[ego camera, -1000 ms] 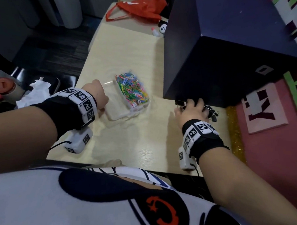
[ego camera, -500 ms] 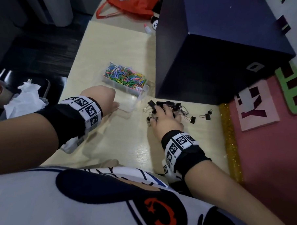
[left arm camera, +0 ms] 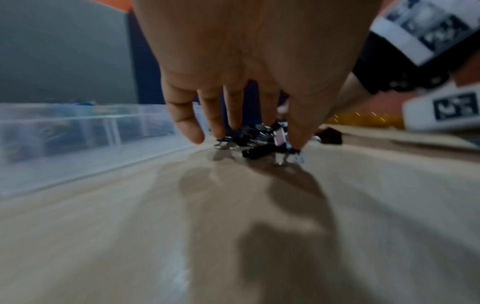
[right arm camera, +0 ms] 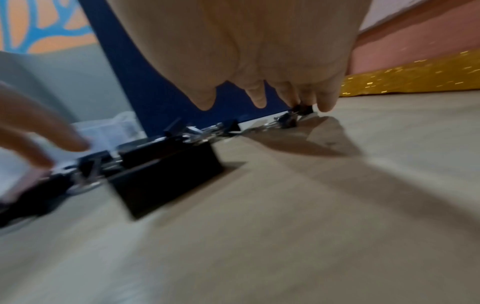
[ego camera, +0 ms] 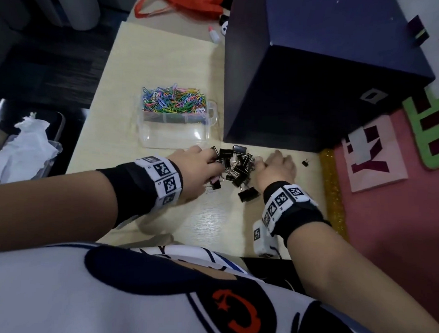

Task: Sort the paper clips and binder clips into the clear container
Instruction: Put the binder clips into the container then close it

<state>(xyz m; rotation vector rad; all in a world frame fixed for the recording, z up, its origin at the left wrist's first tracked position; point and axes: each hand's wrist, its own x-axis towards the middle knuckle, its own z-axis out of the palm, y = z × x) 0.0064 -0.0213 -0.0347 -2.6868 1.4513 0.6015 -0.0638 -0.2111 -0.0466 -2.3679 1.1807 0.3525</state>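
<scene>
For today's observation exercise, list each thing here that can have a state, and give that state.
Clear container: lid off; far compartment full, near compartment empty.
Paper clips: inside the far compartment.
Binder clips: heaped on the table, between both hands.
Left hand: fingers extended, touching the heap.
Right hand: fingers extended, at the heap.

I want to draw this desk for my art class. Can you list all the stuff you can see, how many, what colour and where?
paper clips: a big heap, many colours, far compartment of the container
clear container: one, see-through, mid-table, near compartment bare
binder clips: a pile, too tangled to count, black, on the table between the hands
stray binder clip: one, black, right of the pile
table: one, pale wood
big box: one, dark blue, far right of the table
bag: one, red, far end
small bottle: one, white with a red cap, by the box
tissue: white, crumpled, left of the table
left hand: on the pile's left side
right hand: on the pile's right side
</scene>
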